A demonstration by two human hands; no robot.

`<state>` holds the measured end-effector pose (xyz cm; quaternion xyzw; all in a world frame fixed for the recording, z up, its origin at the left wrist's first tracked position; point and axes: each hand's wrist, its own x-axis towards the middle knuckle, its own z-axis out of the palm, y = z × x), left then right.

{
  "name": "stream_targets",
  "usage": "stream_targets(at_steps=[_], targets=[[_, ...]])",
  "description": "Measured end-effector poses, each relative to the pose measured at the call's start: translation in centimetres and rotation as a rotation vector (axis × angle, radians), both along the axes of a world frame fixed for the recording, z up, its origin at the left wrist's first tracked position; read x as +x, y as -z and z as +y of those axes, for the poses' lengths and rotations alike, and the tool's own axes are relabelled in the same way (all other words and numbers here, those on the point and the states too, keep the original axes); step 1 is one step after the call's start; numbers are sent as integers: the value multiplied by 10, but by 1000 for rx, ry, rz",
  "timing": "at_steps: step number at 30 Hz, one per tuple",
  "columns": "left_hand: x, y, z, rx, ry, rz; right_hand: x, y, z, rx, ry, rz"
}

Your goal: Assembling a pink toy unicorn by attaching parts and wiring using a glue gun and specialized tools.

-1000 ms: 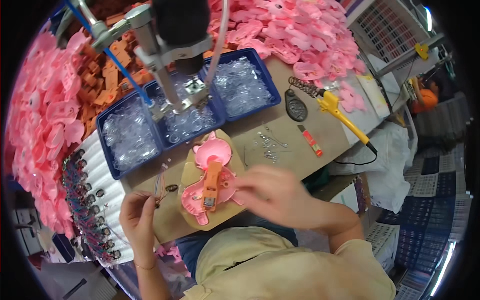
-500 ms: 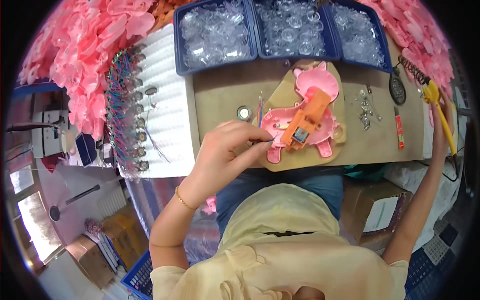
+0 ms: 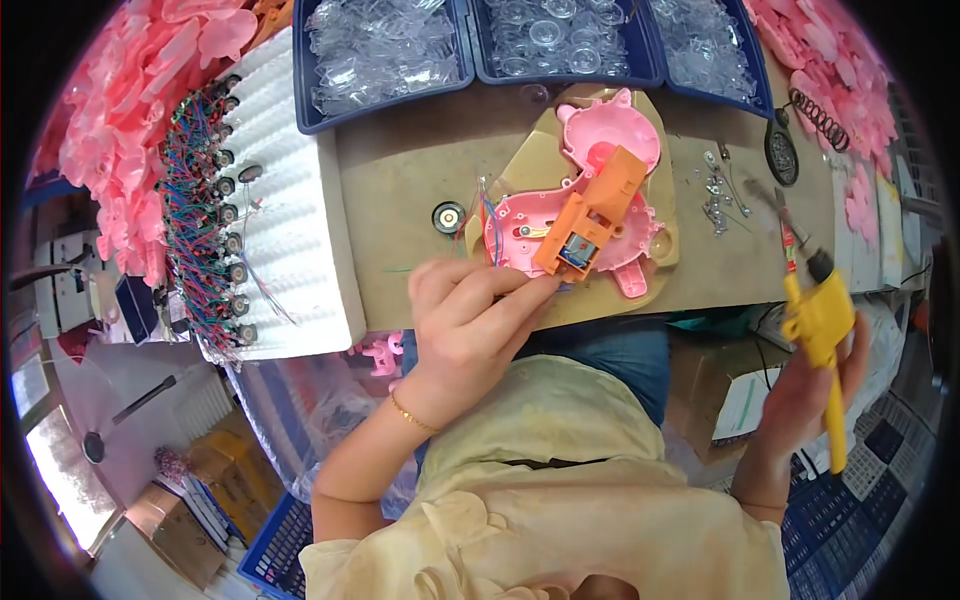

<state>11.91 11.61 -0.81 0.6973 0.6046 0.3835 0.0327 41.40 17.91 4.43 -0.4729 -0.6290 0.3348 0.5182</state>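
Note:
A pink pig-shaped toy shell (image 3: 512, 210) lies open on a tan shaped board (image 3: 530, 160). In it sits an orange plastic housing (image 3: 622, 178) with a small circuit part (image 3: 578, 250) at its near end. My left hand (image 3: 465, 325) is at the shell's near left edge, thumb and forefinger pinched on a thin blue wire close to the orange housing. My right hand (image 3: 808, 390), off to the right, grips a yellow soldering iron (image 3: 825, 315), its metal tip pointing up and left over the table. A small round speaker (image 3: 448, 217) lies left of the shell, with thin wires nearby.
Three blue bins (image 3: 388, 110) of clear plastic parts line the back. White foam (image 3: 300, 200) at left holds several wired speakers (image 3: 237, 272). Pink shells (image 3: 120, 130) pile up at both sides. Small metal bits (image 3: 717, 195) and a coiled stand (image 3: 820, 120) are at right.
My right hand has brought the soldering iron from the coiled stand inward and nearer to me. My left hand stays pinched by the shell, shifted slightly. The whole view has also shifted.

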Motion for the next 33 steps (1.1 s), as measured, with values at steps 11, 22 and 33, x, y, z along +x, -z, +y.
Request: stream_targets(at_steps=[11, 22, 33], targets=[[17, -12, 1, -201, -225, -323, -16, -5, -16, 116, -749, -116], [22, -8, 6, -152, -217, -239, -14, -9, -14, 145, -868, -277], [24, -9, 9, -190, -234, -278, -16, -7, -7, 101, -948, -390]])
